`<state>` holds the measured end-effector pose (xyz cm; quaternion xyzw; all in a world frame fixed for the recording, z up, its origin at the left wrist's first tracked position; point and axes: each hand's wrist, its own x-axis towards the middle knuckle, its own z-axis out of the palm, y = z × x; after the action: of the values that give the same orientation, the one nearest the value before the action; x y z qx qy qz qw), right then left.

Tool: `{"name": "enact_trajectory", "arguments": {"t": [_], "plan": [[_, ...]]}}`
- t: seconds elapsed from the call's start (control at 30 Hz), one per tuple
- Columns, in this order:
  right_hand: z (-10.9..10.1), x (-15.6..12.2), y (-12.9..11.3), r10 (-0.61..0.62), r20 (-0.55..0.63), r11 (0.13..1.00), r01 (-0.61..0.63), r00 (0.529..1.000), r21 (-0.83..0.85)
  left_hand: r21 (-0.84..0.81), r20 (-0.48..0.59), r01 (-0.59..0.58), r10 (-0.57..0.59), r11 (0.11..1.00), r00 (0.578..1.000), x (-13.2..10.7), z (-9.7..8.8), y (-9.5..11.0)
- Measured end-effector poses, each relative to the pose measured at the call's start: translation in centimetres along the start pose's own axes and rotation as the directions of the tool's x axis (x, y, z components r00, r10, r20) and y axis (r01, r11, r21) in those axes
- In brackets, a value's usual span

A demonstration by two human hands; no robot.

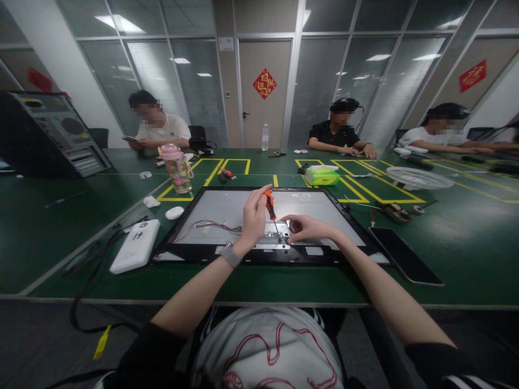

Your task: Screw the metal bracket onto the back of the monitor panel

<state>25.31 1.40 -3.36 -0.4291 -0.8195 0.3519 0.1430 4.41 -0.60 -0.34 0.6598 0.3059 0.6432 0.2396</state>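
A monitor panel (pixel 211 208) lies face down on the green table (pixel 466 243), its grey metal back up inside a black frame. My left hand (pixel 253 219) is closed on an orange-handled screwdriver (pixel 270 204), tip down on a small metal board (pixel 279 232) near the panel's front edge. My right hand (pixel 306 228) rests on that board beside the tip, fingers pinched together; what they hold is too small to see. Thin wires (pixel 206 224) run across the panel's left side.
A white box (pixel 135 246) and a black cable (pixel 87 281) lie at the left, a dark phone (pixel 405 262) at the right. Behind the panel stand a pink-lidded bottle (pixel 177 168), a green tissue pack (pixel 322 175), a fan guard (pixel 419 178). Three people sit across the table. A computer case (pixel 52 135) stands far left.
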Motion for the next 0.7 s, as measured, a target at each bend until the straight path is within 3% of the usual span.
{"name": "enact_trajectory", "arguments": {"t": [0.13, 0.4, 0.7], "plan": [[-0.1, 0.0, 0.2, -0.015, 0.007, 0.999, 0.015, 1.0, 0.032, -0.119, 0.015, 0.089, -0.088, 0.989, 0.996, 0.1, 0.1, -0.2], [-0.1, 0.0, -0.1, -0.011, 0.016, 0.996, 0.01, 1.0, 0.094, -0.015, -0.025, 0.024, -0.024, 1.0, 0.999, 0.0, 0.1, 0.4], [-0.5, -0.4, -1.2, 0.008, 0.036, 0.987, -0.014, 0.999, 0.163, -0.064, 0.011, 0.063, -0.062, 0.996, 0.998, 0.0, 0.0, -0.1]]}}
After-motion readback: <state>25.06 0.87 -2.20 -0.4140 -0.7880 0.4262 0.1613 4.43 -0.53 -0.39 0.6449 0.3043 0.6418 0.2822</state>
